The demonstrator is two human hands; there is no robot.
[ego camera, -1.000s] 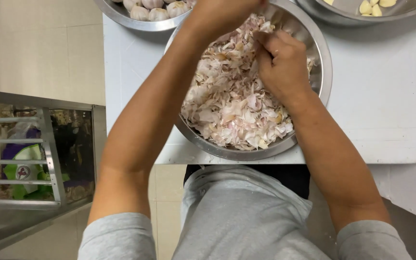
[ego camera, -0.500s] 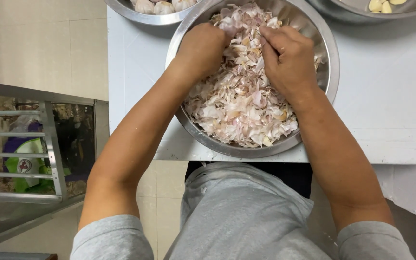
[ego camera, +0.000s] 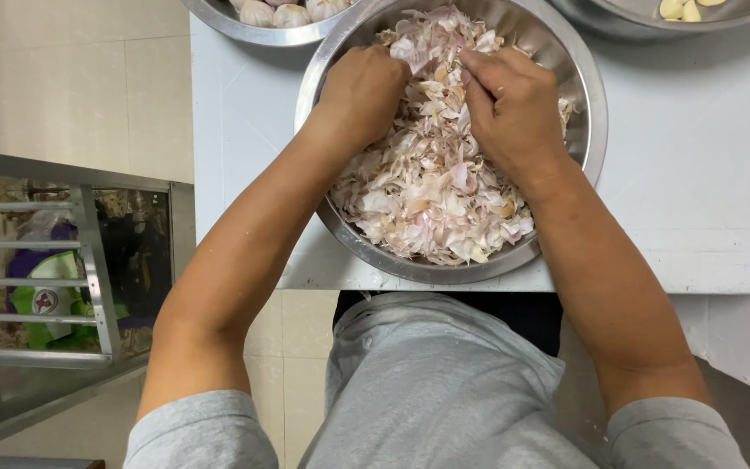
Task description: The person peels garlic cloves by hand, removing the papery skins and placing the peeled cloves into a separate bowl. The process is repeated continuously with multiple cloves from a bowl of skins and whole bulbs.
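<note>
A large steel bowl [ego camera: 588,82] sits on the white table [ego camera: 705,174], heaped with pinkish-white garlic skins [ego camera: 431,195]. Both my hands are over the far half of the heap. My left hand [ego camera: 365,91] is curled with its fingertips buried in the skins. My right hand [ego camera: 509,104] is also curled, fingers pressed into the heap just beside the left. What the fingers hold under the skins is hidden.
A steel bowl of whole garlic bulbs [ego camera: 271,16] stands at the far left. Another steel bowl with peeled cloves [ego camera: 683,9] stands at the far right. A metal rack [ego camera: 88,269] is on the floor at left. My grey-trousered legs [ego camera: 444,391] are under the table edge.
The view has shifted so the bowl sits lower in frame. My left hand has come back from the far rim into the skins, close beside the right hand.
</note>
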